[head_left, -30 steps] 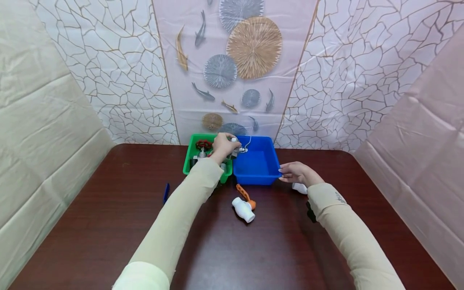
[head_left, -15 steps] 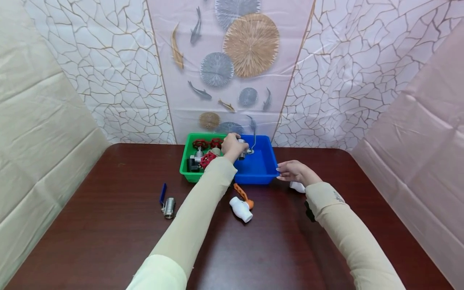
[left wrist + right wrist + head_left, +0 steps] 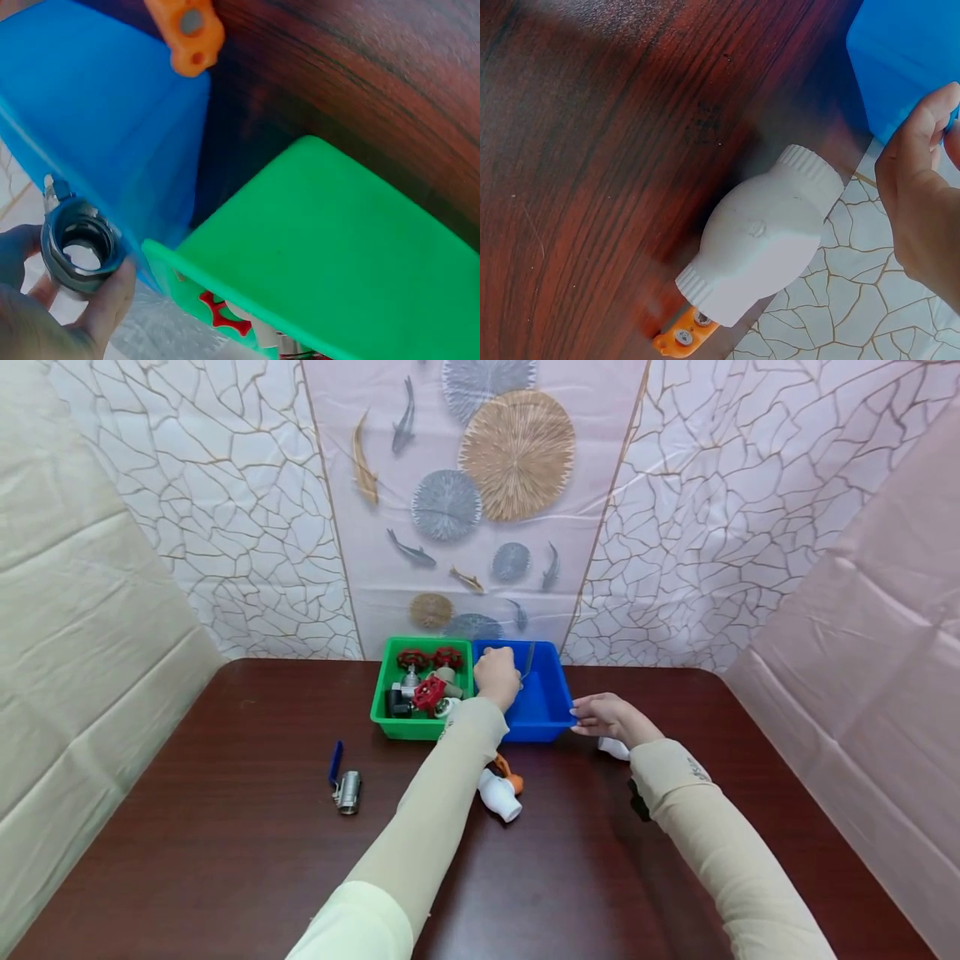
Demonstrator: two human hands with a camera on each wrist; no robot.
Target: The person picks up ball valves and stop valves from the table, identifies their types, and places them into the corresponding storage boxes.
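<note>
In the head view my left hand (image 3: 498, 675) is over the left part of the blue bin (image 3: 540, 703). It grips a metal ball valve (image 3: 75, 283), whose round threaded opening faces the left wrist camera. A thin grey lever (image 3: 528, 660) rises beside the hand. My right hand (image 3: 611, 717) holds the blue bin's right rim between thumb and fingers. Left of that bin stands a green bin (image 3: 408, 731) with several valves inside, some with red handwheels (image 3: 430, 692).
A white ball valve (image 3: 498, 795) with an orange handle lies before the bins. Another white valve (image 3: 761, 232) lies near my right wrist. Front left is a metal ball valve (image 3: 348, 792) with a blue lever. Something dark (image 3: 639, 800) shows beside my right sleeve.
My left hand has moved right with the metal ball valve, from the green bin's edge to over the blue bin, and dropped lower. My right hand stays on the rim.
</note>
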